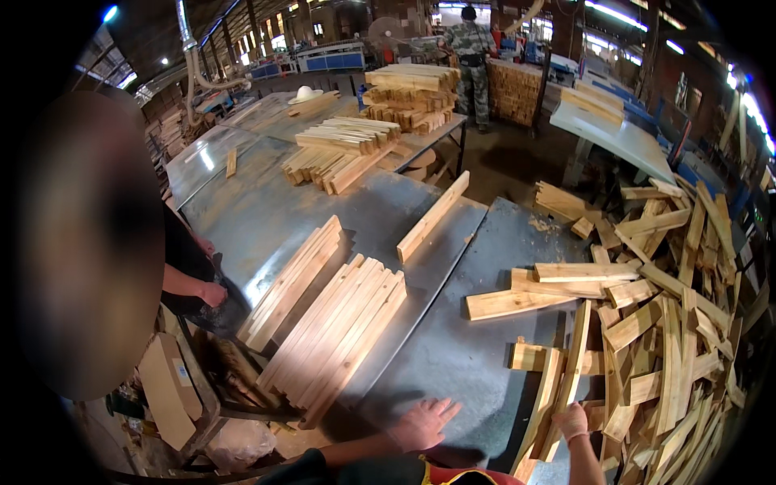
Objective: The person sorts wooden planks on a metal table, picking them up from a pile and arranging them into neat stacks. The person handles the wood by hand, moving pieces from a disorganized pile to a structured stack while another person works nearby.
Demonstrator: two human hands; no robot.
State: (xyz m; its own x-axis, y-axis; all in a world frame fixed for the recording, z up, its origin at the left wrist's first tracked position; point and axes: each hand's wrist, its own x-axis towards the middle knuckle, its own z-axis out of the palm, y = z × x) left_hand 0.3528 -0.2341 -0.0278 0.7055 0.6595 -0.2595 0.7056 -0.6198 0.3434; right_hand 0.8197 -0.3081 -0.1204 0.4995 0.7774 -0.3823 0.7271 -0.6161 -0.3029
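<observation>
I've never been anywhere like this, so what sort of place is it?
Most likely a woodworking shop: a jumbled heap of wooden pieces on the right, and a neatly lined-up batch of boards on a grey worktable.

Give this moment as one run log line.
left hand: open, over grey table; right hand: at wooden plank; loose planks: heaped right

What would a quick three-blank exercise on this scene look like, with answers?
The right hand grips a long board made of ____.
The loose heap of boards lies on the person's ____ side.
Toward the far end of the grey table is a pale, brimmed ____.

Missing words: wood; right; hat.
</observation>
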